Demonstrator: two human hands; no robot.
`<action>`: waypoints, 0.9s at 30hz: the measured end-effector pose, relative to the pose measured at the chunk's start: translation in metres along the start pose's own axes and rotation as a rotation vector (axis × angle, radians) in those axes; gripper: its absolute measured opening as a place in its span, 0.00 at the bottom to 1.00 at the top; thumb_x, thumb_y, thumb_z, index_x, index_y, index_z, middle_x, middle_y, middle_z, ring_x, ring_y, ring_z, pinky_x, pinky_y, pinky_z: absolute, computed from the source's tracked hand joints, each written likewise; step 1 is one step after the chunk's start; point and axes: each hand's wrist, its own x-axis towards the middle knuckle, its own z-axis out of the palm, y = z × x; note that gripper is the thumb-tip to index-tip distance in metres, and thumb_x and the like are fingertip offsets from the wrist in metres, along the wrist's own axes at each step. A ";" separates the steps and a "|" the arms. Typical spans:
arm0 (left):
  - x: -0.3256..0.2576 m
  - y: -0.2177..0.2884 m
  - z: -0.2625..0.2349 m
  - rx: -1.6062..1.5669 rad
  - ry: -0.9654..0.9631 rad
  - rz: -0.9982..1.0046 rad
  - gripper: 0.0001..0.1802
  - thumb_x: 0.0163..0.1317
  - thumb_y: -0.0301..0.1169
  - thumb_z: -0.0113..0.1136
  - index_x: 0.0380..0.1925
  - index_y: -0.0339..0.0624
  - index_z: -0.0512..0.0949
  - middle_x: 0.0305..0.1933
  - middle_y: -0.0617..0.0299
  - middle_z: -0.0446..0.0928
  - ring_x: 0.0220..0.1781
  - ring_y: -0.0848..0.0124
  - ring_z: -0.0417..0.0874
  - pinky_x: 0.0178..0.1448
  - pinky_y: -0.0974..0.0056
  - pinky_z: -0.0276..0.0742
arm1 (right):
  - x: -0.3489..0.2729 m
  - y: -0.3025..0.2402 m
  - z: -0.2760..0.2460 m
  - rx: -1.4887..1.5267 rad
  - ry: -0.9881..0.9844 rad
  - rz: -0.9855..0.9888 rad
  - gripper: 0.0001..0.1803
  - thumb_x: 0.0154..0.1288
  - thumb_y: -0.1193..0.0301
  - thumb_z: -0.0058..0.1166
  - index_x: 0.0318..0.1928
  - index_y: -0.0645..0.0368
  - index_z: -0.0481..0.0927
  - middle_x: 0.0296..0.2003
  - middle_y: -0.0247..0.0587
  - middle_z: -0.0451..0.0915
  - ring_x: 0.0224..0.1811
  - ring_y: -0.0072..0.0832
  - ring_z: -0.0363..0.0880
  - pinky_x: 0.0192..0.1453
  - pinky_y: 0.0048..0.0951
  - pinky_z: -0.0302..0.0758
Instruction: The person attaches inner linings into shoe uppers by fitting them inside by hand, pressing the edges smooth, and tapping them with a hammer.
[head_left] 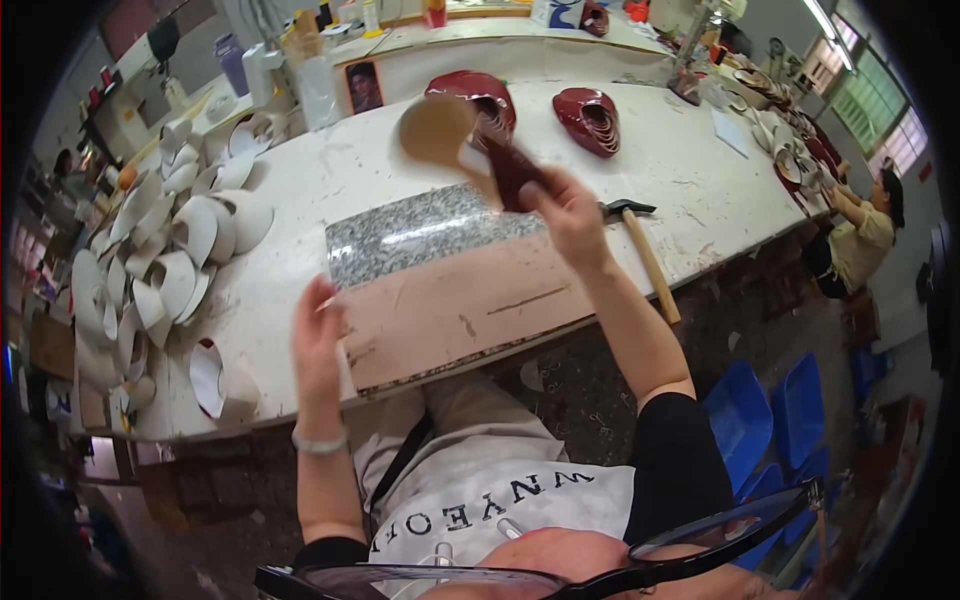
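My right hand (574, 218) is closed on a dark red shoe upper (512, 172), raised over the bench. A rounded tan part shows at its far end; motion blurs the piece. My left hand (320, 325) is over the left edge of a pinkish board (465, 315), fingers loosely bent and apart, blurred, with nothing I can make out in them. Beyond the board lies a speckled grey stone slab (400, 235). A wooden-handled hammer (648, 258) rests right of the board, beside my right forearm. Two glossy dark red shoe uppers, one left (480, 88) and one right (588, 122), sit farther back.
White curved pieces (185, 230) are heaped along the bench's left side, with a single one (222, 378) nearer me. A raised shelf (560, 55) runs along the back. Blue chairs (742, 415) stand at right. Another person (862, 235) works at the bench's far right.
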 end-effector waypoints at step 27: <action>0.029 0.019 0.024 0.824 -0.583 0.707 0.15 0.50 0.23 0.67 0.40 0.50 0.82 0.63 0.54 0.66 0.74 0.49 0.51 0.74 0.50 0.50 | -0.051 0.005 0.066 -0.791 -0.687 -0.443 0.35 0.55 0.64 0.66 0.61 0.62 0.70 0.59 0.55 0.71 0.64 0.47 0.68 0.66 0.43 0.67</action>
